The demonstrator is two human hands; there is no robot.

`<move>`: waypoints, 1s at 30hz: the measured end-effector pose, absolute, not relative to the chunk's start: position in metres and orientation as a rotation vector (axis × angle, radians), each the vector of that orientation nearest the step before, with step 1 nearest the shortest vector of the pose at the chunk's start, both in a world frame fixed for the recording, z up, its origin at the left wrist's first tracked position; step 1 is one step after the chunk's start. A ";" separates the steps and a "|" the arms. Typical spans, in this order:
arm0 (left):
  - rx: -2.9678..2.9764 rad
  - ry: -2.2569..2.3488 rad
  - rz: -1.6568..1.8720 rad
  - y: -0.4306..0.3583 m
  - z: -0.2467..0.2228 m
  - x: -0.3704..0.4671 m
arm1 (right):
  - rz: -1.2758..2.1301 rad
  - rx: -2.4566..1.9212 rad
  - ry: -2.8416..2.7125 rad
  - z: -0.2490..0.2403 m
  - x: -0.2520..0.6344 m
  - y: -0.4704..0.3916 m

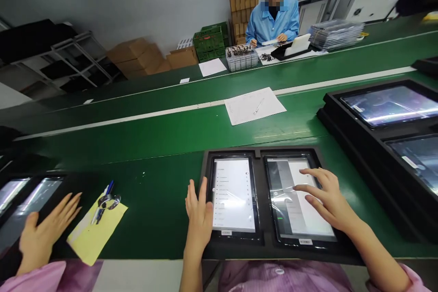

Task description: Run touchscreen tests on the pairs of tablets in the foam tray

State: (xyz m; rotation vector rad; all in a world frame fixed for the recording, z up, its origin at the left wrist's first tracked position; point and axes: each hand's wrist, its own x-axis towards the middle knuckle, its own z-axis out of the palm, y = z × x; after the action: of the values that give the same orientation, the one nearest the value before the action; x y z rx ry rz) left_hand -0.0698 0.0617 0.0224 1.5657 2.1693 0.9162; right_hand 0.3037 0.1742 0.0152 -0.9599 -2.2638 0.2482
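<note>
A black foam tray (259,191) in front of me holds two tablets side by side. The left tablet (234,194) shows a white list on its lit screen. On the right tablet (297,200) the screen is part grey and part white. My right hand (325,196) hovers over or touches that screen, fingers spread and nothing held; contact is unclear. My left hand (199,219) rests along the tray's left edge beside the left tablet, its fingers stretched out and empty.
Stacked trays with tablets (393,105) stand at right. A neighbour's hand (48,228) lies by tablets at far left, near yellow paper (97,232) with pens and scissors-like rings. Ahead lie a paper sheet (246,105) with a pen and a co-worker (273,18) across the bench.
</note>
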 end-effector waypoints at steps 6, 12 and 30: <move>1.110 2.231 1.017 0.064 0.019 -0.061 | 0.411 -0.806 -2.404 0.016 0.294 0.180; 1.032 2.315 1.013 0.052 0.015 -0.058 | 0.463 -0.628 -2.557 0.016 0.286 0.176; 1.100 2.164 1.390 0.048 0.008 -0.064 | 0.447 -1.049 -2.081 -0.010 0.323 0.177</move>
State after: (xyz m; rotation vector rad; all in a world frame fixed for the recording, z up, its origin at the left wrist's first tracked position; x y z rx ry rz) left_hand -0.0641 0.0476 0.0078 1.0995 2.1637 1.3904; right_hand 0.3232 0.1768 -0.0103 -1.0490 -2.0806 0.4465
